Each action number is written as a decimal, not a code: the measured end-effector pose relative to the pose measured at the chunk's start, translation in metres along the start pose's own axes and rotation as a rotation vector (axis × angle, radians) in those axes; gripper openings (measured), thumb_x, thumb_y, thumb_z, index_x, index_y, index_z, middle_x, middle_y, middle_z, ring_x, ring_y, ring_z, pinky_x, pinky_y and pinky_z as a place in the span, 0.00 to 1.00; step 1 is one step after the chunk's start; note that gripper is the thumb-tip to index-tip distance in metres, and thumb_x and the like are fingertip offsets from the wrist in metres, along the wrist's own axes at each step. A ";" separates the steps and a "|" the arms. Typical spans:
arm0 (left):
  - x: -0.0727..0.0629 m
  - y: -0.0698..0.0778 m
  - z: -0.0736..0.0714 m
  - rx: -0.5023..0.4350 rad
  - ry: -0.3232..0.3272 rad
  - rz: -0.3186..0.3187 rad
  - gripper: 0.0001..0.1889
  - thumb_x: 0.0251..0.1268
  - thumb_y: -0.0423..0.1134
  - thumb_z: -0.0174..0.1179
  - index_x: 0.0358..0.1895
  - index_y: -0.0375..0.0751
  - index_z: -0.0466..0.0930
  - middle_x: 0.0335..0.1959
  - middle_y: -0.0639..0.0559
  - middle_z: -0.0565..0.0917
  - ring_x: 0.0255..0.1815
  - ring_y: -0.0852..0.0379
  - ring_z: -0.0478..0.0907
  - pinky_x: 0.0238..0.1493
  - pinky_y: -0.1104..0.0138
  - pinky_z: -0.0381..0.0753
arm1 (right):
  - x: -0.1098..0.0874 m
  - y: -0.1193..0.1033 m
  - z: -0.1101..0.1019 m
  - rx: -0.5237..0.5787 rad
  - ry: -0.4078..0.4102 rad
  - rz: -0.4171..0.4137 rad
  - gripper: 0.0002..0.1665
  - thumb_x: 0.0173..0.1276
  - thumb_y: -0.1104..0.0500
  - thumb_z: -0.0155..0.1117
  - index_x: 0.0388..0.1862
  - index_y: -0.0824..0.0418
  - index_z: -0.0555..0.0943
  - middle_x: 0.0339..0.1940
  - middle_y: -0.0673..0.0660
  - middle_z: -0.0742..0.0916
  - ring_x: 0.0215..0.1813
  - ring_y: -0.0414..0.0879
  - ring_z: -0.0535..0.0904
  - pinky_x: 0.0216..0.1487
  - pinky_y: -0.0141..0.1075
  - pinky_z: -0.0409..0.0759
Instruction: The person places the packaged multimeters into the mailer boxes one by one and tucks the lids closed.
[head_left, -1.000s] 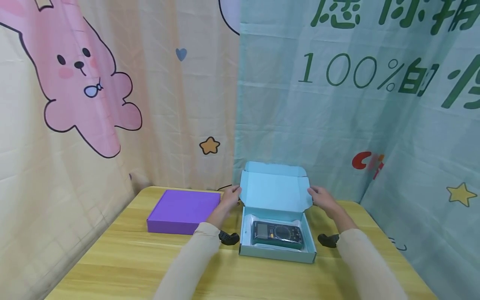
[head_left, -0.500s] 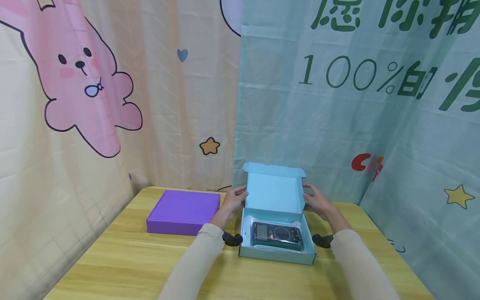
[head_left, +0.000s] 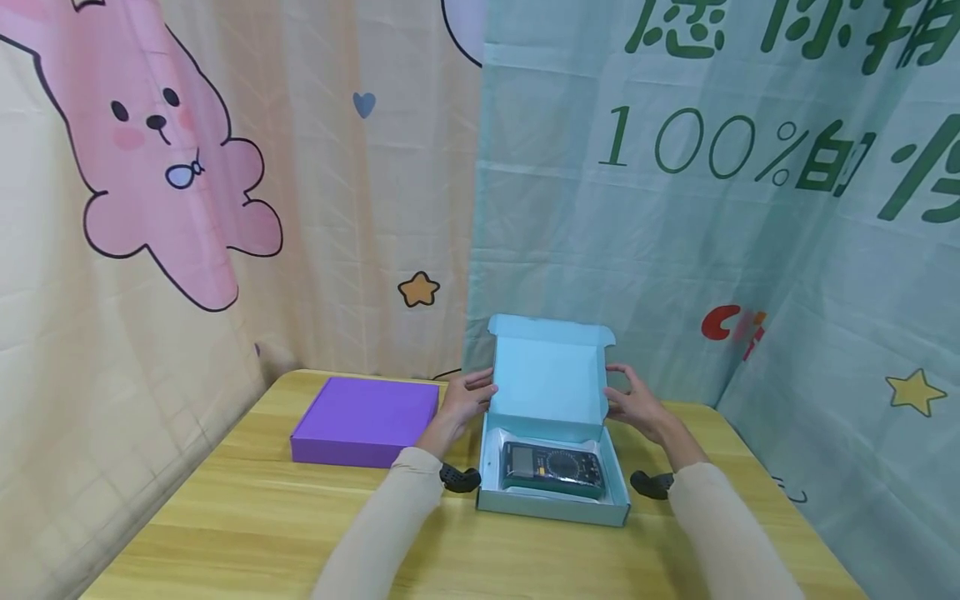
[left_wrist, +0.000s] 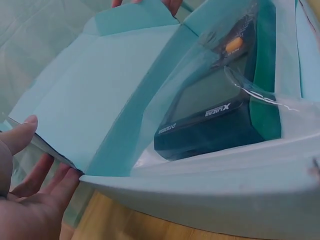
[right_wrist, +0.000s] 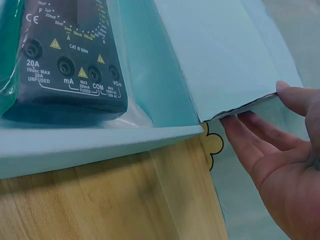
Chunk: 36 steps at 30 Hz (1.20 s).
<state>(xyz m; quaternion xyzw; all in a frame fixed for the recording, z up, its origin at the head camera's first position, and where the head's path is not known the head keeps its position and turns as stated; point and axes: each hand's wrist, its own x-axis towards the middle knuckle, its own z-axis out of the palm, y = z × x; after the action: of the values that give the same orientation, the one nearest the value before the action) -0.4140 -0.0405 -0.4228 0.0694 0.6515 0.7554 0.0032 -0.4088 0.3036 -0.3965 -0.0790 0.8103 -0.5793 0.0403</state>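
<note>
left hand (head_left: pixel 462 405) + right hand (head_left: pixel 640 408): pinching 1 lid (head_left: pixel 549 375), grip partly hidden | 1 multimeter (head_left: pixel 553 471) | 1 purple box (head_left: pixel 366 415)

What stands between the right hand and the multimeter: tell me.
The box's right side wall and, over the multimeter, clear plastic film. The raised lid, whose edge the right hand holds, does not cover the multimeter.

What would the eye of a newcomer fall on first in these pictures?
Probably the big pink cartoon animal printed on the cream fabric curtain, at the upper left of the head view. Next comes the open light-blue cardboard box on the wood-grain table, holding a dark, plastic-wrapped multimeter, its raised lid held at the sides by the left hand and right hand. The flat purple box to its left also stands out.
</note>
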 end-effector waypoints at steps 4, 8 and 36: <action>0.000 -0.002 -0.003 0.022 -0.011 0.018 0.25 0.73 0.28 0.64 0.71 0.35 0.75 0.64 0.34 0.77 0.59 0.40 0.81 0.59 0.52 0.82 | -0.002 0.001 -0.001 0.002 0.006 -0.015 0.34 0.85 0.60 0.51 0.82 0.57 0.49 0.72 0.80 0.66 0.66 0.73 0.75 0.66 0.58 0.73; 0.001 -0.003 -0.005 0.016 -0.033 0.020 0.29 0.71 0.28 0.65 0.73 0.35 0.71 0.64 0.33 0.76 0.58 0.40 0.81 0.60 0.52 0.81 | -0.006 0.002 -0.002 0.003 0.004 -0.023 0.34 0.85 0.59 0.52 0.81 0.58 0.50 0.72 0.80 0.67 0.68 0.72 0.74 0.66 0.57 0.73; -0.003 0.001 -0.022 0.278 -0.238 0.105 0.34 0.66 0.23 0.67 0.75 0.31 0.67 0.70 0.34 0.72 0.68 0.34 0.73 0.64 0.51 0.77 | -0.028 -0.001 -0.008 -0.119 -0.080 -0.043 0.49 0.79 0.59 0.63 0.87 0.56 0.45 0.78 0.75 0.63 0.73 0.71 0.68 0.67 0.60 0.72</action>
<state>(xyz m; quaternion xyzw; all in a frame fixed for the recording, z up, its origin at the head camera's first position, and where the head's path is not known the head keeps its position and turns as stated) -0.4131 -0.0632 -0.4249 0.1921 0.7400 0.6439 0.0312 -0.3826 0.3156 -0.3932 -0.1217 0.8390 -0.5273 0.0557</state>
